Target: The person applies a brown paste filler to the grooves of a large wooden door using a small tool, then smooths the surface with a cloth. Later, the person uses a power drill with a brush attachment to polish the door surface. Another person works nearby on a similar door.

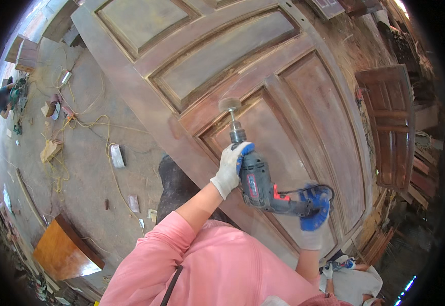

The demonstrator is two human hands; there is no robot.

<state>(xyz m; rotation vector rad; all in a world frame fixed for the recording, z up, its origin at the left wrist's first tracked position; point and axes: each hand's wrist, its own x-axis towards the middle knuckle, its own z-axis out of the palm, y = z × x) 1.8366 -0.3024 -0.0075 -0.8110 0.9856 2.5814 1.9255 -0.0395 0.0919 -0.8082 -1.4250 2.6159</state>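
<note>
A dark grey corded power drill (255,181) with a red trigger lies across the front of me. On its shaft is a round, brush-like wheel (229,104), over the moulding of a large panelled wooden door (194,120). My left hand (230,168), in a white glove with a blue palm, is wrapped around the drill's front just behind the chuck. My right hand (315,206), gloved the same way, is by the end of the drill's handle, its blue palm side showing. Motion smears its fingers, so their grip cannot be made out. A black cord (312,187) loops beside that hand.
Yellow cords (107,130) and scraps litter the floor at left. A glossy brown wooden panel (67,250) lies lower left. Another panelled door (388,125) leans at right near wood strips. Two other people work nearby, one at lower right (352,280), one at far left (4,97).
</note>
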